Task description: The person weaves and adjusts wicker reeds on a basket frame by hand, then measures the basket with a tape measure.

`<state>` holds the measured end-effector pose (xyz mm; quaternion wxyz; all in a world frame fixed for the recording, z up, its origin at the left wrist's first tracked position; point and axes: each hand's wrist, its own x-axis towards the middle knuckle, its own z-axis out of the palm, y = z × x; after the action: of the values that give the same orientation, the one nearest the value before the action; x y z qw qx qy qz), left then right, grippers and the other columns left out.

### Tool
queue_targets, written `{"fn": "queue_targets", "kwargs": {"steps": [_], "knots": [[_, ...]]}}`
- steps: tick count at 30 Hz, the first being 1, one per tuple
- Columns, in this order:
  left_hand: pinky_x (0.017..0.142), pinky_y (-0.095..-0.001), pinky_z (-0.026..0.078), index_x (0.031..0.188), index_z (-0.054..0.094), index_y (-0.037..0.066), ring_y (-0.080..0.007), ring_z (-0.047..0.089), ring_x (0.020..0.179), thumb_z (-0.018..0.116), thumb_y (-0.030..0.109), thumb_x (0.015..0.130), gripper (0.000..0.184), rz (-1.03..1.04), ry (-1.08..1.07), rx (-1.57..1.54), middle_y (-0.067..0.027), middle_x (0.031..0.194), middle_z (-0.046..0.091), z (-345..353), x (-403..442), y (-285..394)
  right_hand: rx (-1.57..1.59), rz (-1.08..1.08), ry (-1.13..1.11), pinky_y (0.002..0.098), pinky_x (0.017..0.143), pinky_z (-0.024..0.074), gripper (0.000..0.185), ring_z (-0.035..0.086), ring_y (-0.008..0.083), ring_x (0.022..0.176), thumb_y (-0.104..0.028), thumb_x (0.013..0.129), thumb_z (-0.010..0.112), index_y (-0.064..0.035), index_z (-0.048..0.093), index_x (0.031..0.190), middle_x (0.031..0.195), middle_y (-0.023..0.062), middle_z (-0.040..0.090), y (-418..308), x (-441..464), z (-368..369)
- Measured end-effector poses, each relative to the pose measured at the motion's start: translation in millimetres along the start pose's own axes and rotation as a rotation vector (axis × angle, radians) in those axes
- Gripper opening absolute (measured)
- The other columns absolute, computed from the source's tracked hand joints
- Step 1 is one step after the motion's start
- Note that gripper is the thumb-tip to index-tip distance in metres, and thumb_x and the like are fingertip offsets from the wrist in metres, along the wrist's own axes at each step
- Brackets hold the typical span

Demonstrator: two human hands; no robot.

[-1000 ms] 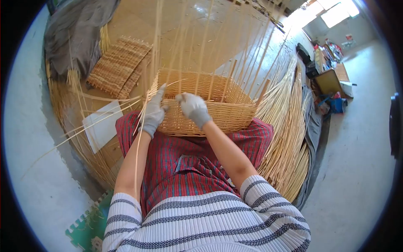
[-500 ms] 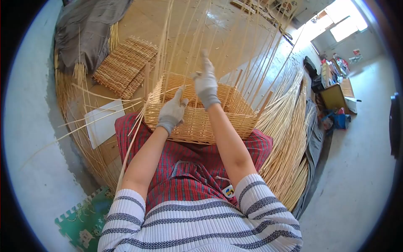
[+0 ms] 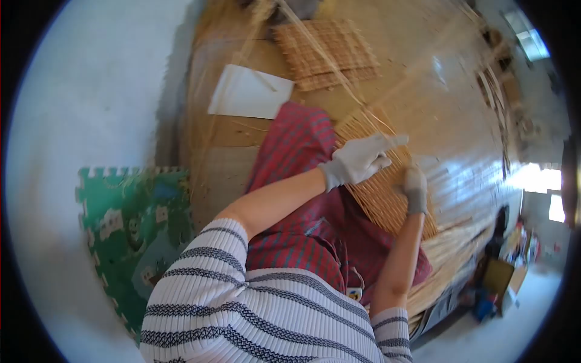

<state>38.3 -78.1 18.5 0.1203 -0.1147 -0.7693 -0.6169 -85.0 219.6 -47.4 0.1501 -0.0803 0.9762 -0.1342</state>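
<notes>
A woven wicker basket (image 3: 384, 196) rests tilted on my lap, over the red plaid cloth (image 3: 290, 142). My left hand (image 3: 364, 158), in a pale glove, lies over the near rim with its index finger stretched out; the other fingers are curled, and what they may hold is hidden. My right hand (image 3: 414, 189), gloved too, is at the basket's right part, smeared by motion. Thin upright strips (image 3: 327, 57) rise from the basket, blurred.
Woven mats (image 3: 327, 54) and a white board (image 3: 251, 92) lie on the floor ahead. A green foam mat (image 3: 136, 233) is at the left. Bundled straw strands (image 3: 451, 266) lie at the right, near a box and a blue item (image 3: 484, 305).
The view has swung toward the left and tilted. Relative to the basket, my left hand has come over the rim, and my right hand has come down from its raised position among the strips.
</notes>
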Motion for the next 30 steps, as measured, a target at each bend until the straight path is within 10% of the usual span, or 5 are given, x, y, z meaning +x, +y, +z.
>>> {"fn": "queue_targets", "kwargs": {"steps": [2,7,13,22,30], "knots": [[0.099,-0.0401,0.051,0.132,0.060,0.005,-0.0328,0.065,0.113,0.061,0.020,0.097,0.038,0.232,0.206,0.241,-0.0189,0.119,0.068,-52,-37,-8,0.129,0.332,0.061,0.0458,0.078,0.0547,0.074,0.071,0.0369,0.091,-0.060,0.100,0.037,0.0059,0.070,0.108,0.096,0.0295,0.070,-82,-39,-39],[0.088,-0.0444,0.052,0.114,0.065,0.004,-0.0379,0.065,0.099,0.062,0.020,0.090,0.029,-0.625,0.865,0.287,-0.0216,0.106,0.068,-145,-150,-139,0.441,0.425,0.080,0.0307,0.069,0.0557,0.051,0.069,0.0256,0.085,-0.039,0.104,0.045,0.0013,0.059,0.132,0.116,0.0221,0.067,-126,-72,-43],[0.095,-0.0463,0.051,0.117,0.068,0.007,-0.0394,0.065,0.109,0.063,0.029,0.087,0.038,-1.480,0.116,0.421,-0.0226,0.108,0.070,-125,-363,-267,0.648,0.021,0.588,0.0283,0.070,0.0549,0.044,0.064,0.0180,0.099,0.002,0.097,0.051,-0.0064,0.054,0.140,0.139,0.0126,0.052,-98,-140,38],[0.102,-0.0470,0.049,0.130,0.061,0.012,-0.0416,0.056,0.125,0.067,0.021,0.088,0.044,-1.456,0.591,0.605,-0.0136,0.148,0.048,-139,-370,-233,0.128,-0.099,0.057,0.0326,0.078,0.0586,0.029,0.066,0.0227,0.098,0.002,0.095,0.054,-0.0049,0.068,0.120,0.115,0.0122,0.068,-71,-222,78],[0.099,-0.0475,0.051,0.135,0.053,0.015,-0.0384,0.054,0.128,0.068,0.009,0.084,0.053,-1.693,0.453,0.540,-0.0127,0.152,0.041,-161,-371,-249,0.204,-0.014,0.145,0.0329,0.074,0.0556,0.025,0.068,0.0193,0.078,-0.003,0.094,0.057,-0.0044,0.070,0.116,0.106,0.0119,0.070,-90,-206,69]]}}
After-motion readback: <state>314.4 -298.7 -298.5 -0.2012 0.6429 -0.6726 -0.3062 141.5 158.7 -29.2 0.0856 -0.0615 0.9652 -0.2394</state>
